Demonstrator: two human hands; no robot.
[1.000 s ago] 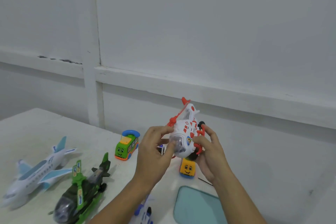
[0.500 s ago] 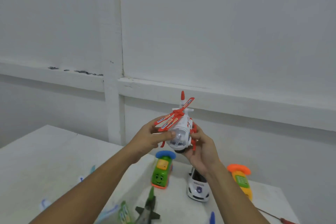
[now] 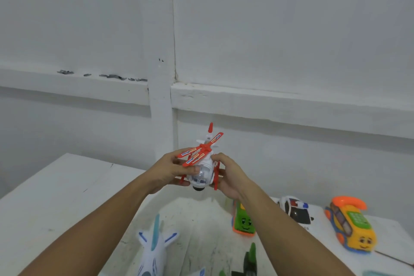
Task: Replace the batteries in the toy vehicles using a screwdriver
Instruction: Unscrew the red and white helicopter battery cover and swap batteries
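- The helicopter (image 3: 202, 176) was held up in the air above the table (image 3: 56, 186), in front of the wall, nose toward the camera and upright.
- The left hand (image 3: 169, 170) gripped its left flank, fingers curled round the body under the rotor (image 3: 201, 151), thumb by the clear cockpit dome.
- The right hand (image 3: 231, 178) was wrapped round the right side, thumb on top near the rotor root, fingers behind the red skid (image 3: 216, 176).
- Neither hand held a tool; a thin rod (image 3: 394, 259) at the table's right edge might be the screwdriver, but it was too slight to tell.
- Handling, as a judgement: a hollow plastic shell, light and stiff, fairly slick on the glossy dome.
- The rotor blades, tail fin and skids looked thin and likely to flex or snap, so they were poor places to hold.
- The firm hold would be on the broad white fuselage, one hand cradling it from both flanks.
- The battery door probably sat on the belly, hidden here, so the toy would need turning over, rotor kept free of the table.
- Below lay an airplane (image 3: 154, 246), a green bus (image 3: 243, 223), a police car (image 3: 295, 210), a yellow bus (image 3: 351, 228) and a green toy (image 3: 249, 261), all apart from the hands.
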